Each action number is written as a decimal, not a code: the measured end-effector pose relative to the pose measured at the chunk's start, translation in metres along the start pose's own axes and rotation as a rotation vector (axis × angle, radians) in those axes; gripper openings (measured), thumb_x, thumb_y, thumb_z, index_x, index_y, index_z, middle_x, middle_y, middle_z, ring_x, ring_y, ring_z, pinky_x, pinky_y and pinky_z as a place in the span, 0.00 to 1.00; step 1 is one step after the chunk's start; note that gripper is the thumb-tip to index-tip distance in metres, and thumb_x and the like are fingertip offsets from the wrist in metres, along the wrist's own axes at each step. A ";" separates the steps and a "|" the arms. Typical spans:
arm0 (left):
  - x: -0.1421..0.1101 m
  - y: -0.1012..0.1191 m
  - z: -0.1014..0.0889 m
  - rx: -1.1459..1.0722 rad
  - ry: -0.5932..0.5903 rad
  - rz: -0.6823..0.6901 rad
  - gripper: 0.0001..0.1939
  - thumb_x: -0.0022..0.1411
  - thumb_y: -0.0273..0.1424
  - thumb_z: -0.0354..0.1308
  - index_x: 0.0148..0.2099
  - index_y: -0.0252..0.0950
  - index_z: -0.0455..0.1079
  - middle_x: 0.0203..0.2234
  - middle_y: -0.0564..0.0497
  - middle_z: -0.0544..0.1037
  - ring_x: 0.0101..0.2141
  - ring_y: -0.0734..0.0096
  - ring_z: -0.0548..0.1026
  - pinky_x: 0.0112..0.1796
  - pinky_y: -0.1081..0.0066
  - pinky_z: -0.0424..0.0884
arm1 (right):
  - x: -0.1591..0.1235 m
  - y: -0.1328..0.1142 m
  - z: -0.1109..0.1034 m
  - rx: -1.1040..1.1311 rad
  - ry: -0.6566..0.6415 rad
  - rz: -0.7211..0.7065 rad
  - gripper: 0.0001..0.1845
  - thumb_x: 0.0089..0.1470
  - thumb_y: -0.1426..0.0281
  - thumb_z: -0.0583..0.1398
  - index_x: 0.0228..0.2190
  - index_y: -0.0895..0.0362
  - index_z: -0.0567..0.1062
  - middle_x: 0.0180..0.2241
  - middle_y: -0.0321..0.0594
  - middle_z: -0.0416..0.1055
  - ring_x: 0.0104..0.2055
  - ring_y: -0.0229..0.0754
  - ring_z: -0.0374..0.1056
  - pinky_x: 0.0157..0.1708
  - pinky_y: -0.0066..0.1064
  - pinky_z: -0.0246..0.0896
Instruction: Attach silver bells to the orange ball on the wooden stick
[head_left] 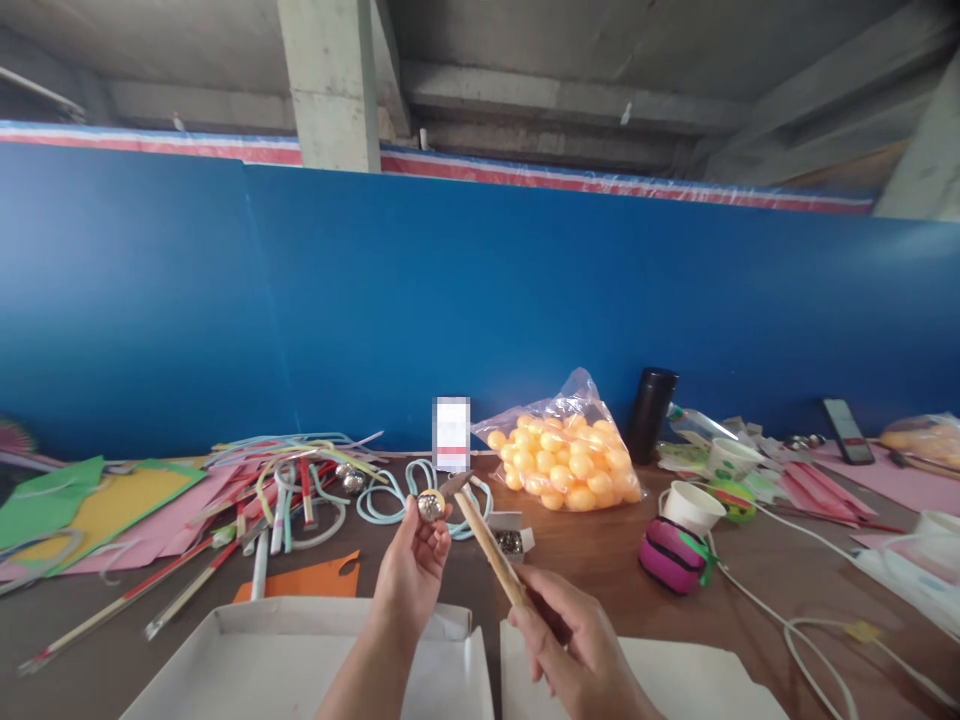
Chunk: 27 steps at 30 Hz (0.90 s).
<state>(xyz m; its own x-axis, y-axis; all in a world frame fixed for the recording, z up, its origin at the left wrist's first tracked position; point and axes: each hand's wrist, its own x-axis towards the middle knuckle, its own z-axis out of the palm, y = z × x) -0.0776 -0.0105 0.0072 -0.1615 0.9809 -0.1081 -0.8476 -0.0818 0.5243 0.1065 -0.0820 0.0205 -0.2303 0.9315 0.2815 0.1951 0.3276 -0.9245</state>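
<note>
Between the fingertips of my left hand (416, 560) is a ping-pong ball (431, 505) covered largely in silver thumbtack heads, with a bit of yellow at its top. My right hand (566, 635) is wrapped round the wooden handle of a hammer (487, 535). The hammer's dark head points left, just beside the ball; whether they touch I cannot tell. Behind the handle stands a small open box of thumbtacks (511, 543). Another silver-studded ball (350, 478) lies farther back on the left, among loose cords.
A clear bag of orange ping-pong balls (566, 465) stands at the back, left of a black bottle (651, 415). White box trays (277, 615) lie in front. Coloured paper (135, 505) and sticks spread left; paper cups (691, 507), a purple pouch (673, 555) and a white cable are right.
</note>
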 end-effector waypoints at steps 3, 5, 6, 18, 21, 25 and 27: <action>0.000 0.000 -0.001 -0.003 -0.017 -0.005 0.09 0.61 0.31 0.53 0.37 0.29 0.69 0.28 0.44 0.77 0.22 0.79 0.73 0.25 0.79 0.74 | 0.000 0.001 0.000 0.003 -0.005 0.000 0.27 0.55 0.55 0.55 0.51 0.58 0.69 0.27 0.39 0.69 0.18 0.32 0.61 0.14 0.22 0.57; 0.001 0.000 -0.001 -0.006 -0.015 -0.002 0.09 0.61 0.32 0.54 0.37 0.29 0.69 0.26 0.46 0.76 0.22 0.80 0.73 0.25 0.80 0.73 | 0.000 0.001 0.002 -0.005 -0.025 -0.013 0.26 0.55 0.55 0.55 0.50 0.57 0.70 0.28 0.40 0.69 0.17 0.32 0.60 0.15 0.23 0.58; 0.001 0.000 -0.001 -0.003 -0.012 0.000 0.09 0.61 0.32 0.54 0.37 0.29 0.69 0.26 0.46 0.76 0.22 0.80 0.73 0.25 0.80 0.73 | 0.001 0.001 0.003 -0.011 -0.033 -0.019 0.26 0.54 0.55 0.55 0.49 0.57 0.70 0.28 0.40 0.69 0.17 0.32 0.60 0.16 0.23 0.59; -0.003 0.001 0.004 -0.012 -0.009 -0.021 0.09 0.61 0.32 0.53 0.36 0.29 0.69 0.26 0.46 0.76 0.21 0.80 0.72 0.24 0.80 0.73 | 0.000 0.002 0.001 0.001 -0.023 -0.001 0.27 0.55 0.55 0.54 0.50 0.59 0.69 0.26 0.40 0.69 0.17 0.32 0.60 0.14 0.22 0.55; -0.002 0.001 0.004 -0.030 0.021 -0.012 0.08 0.61 0.31 0.54 0.34 0.30 0.69 0.21 0.50 0.73 0.21 0.80 0.72 0.23 0.80 0.73 | 0.002 0.003 0.003 -0.039 -0.032 -0.020 0.25 0.54 0.55 0.55 0.48 0.57 0.71 0.28 0.40 0.70 0.17 0.32 0.60 0.16 0.23 0.58; -0.002 0.001 0.003 -0.015 0.005 -0.027 0.09 0.61 0.32 0.53 0.35 0.29 0.69 0.25 0.47 0.75 0.21 0.80 0.72 0.23 0.80 0.73 | 0.001 0.005 0.003 -0.005 -0.010 -0.012 0.27 0.54 0.54 0.54 0.49 0.58 0.70 0.27 0.40 0.70 0.17 0.32 0.61 0.14 0.23 0.57; -0.003 0.001 0.003 0.002 -0.016 -0.032 0.10 0.61 0.33 0.53 0.36 0.29 0.69 0.27 0.43 0.77 0.21 0.80 0.72 0.24 0.79 0.73 | 0.001 0.006 0.002 0.038 0.011 -0.005 0.28 0.54 0.54 0.55 0.50 0.59 0.69 0.26 0.41 0.69 0.17 0.32 0.60 0.13 0.22 0.55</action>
<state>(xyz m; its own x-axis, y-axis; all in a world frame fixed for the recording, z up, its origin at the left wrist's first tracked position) -0.0763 -0.0125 0.0103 -0.1261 0.9857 -0.1116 -0.8511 -0.0497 0.5226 0.1060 -0.0796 0.0147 -0.2202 0.9317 0.2887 0.1578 0.3261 -0.9321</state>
